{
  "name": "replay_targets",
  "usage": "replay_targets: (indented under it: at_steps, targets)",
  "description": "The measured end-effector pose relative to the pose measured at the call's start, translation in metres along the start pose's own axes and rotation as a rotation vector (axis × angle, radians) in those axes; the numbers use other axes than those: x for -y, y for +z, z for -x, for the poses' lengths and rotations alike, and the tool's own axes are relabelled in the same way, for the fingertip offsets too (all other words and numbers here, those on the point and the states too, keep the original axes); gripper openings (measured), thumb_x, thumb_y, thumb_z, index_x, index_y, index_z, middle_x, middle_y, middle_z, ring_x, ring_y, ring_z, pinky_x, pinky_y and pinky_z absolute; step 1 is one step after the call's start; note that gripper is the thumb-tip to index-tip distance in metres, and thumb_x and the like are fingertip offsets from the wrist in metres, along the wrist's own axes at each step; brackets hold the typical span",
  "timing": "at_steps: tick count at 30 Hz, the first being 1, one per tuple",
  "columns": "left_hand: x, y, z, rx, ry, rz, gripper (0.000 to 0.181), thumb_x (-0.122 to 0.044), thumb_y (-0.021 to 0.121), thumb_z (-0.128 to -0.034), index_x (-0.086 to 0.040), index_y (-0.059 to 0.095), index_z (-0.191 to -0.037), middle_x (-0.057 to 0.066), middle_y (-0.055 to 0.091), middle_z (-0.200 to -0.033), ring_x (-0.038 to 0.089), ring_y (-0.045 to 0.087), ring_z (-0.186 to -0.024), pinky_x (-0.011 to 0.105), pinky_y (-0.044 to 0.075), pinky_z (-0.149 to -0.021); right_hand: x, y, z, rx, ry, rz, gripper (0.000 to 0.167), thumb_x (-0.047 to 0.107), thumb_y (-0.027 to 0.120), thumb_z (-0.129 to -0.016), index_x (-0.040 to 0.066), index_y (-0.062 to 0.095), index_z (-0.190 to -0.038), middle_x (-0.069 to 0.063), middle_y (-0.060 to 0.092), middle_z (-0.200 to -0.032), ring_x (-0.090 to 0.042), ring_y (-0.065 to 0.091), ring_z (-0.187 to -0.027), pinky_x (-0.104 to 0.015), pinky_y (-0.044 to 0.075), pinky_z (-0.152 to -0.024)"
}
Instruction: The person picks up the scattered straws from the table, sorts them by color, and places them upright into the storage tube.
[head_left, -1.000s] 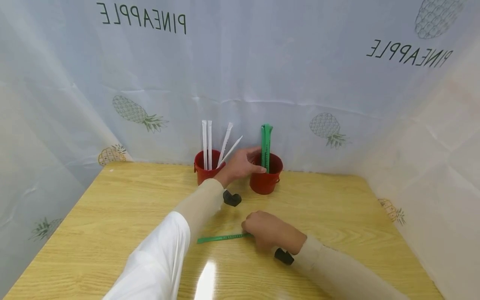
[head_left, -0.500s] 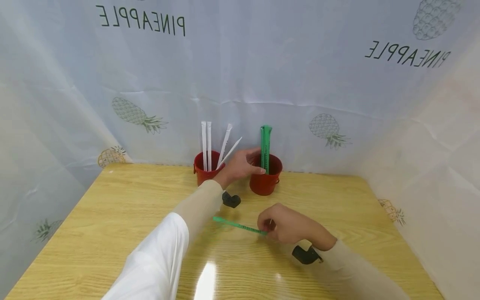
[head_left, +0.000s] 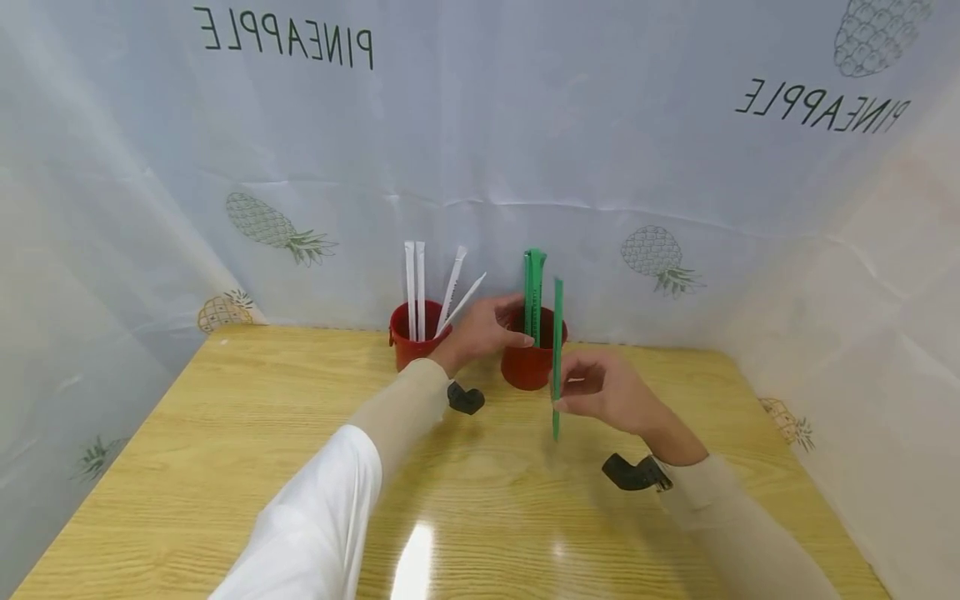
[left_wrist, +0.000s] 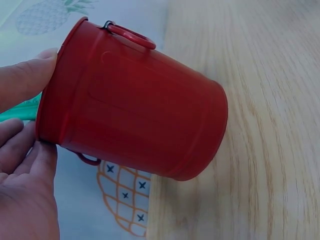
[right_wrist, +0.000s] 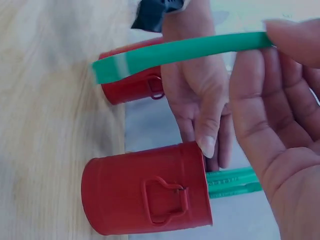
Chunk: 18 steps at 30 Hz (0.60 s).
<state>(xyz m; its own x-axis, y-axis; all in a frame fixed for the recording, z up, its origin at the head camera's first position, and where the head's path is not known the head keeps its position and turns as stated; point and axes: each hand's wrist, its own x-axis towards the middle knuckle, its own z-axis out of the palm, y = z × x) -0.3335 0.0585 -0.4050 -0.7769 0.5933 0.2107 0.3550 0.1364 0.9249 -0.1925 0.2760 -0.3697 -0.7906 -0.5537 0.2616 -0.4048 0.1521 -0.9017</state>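
Note:
Upright in front of the right-hand red bucket, a green paper-wrapped straw is pinched by my right hand between thumb and fingers. Its lower end hangs above the table. My left hand holds that bucket by the rim, the thumb on the near side, as the left wrist view of the bucket shows. Several green wrapped straws stand inside it. To the left is a second red bucket with several white wrapped straws, partly hidden behind my left wrist.
Both buckets stand near the back edge of the wooden table, close to a pale curtain printed with pineapples. A black wrist mount sits under my left wrist, another mount under my right.
The right hand has lifted the green straw off the table, turned it from flat to upright and brought it beside the right bucket. The left hand stays on the rim.

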Motion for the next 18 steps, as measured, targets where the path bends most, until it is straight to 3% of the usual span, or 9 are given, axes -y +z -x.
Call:
replay_targets:
  at_steps: [4,9,14,18]
  targets:
    - [-0.001,0.0,0.0,0.019,0.004,0.021,0.07,-0.003,0.078,-0.0892,-0.008,0.051,-0.153,0.013,0.059,-0.152,0.03,0.053,-0.147,0.046,0.042,-0.123,-0.002,-0.004,-0.006,-0.08,-0.045,-0.102,0.016,-0.018,0.068,-0.087,-0.009,0.063,-0.099,0.005,0.07,-0.096,-0.009,0.07,-0.087,-0.024,0.063,-0.084]
    - [-0.003,0.001,0.0,0.031,-0.009,0.017,0.068,-0.005,0.077,-0.0898,-0.009,0.052,-0.152,0.013,0.061,-0.15,0.031,0.055,-0.144,0.049,0.044,-0.122,-0.004,-0.008,-0.011,-0.142,-0.042,-0.129,0.014,-0.017,0.067,-0.088,-0.012,0.062,-0.099,0.002,0.074,-0.094,-0.009,0.072,-0.087,-0.026,0.064,-0.087]
    - [-0.004,0.001,0.001,0.028,-0.029,0.02,0.07,-0.007,0.078,-0.0901,-0.011,0.05,-0.154,0.011,0.059,-0.153,0.03,0.053,-0.146,0.048,0.042,-0.123,-0.006,-0.013,-0.018,-0.219,0.008,-0.135,0.019,-0.013,0.07,-0.089,0.004,0.069,-0.097,0.006,0.073,-0.093,-0.01,0.073,-0.088,-0.025,0.064,-0.086]
    - [-0.003,0.0,0.001,0.022,-0.029,0.018,0.071,-0.007,0.078,-0.0899,-0.012,0.05,-0.155,0.01,0.059,-0.153,0.028,0.052,-0.147,0.047,0.042,-0.124,-0.01,-0.017,-0.026,-0.274,0.049,-0.103,0.018,-0.009,0.073,-0.089,0.007,0.068,-0.095,0.004,0.071,-0.09,-0.012,0.073,-0.088,-0.025,0.064,-0.084]
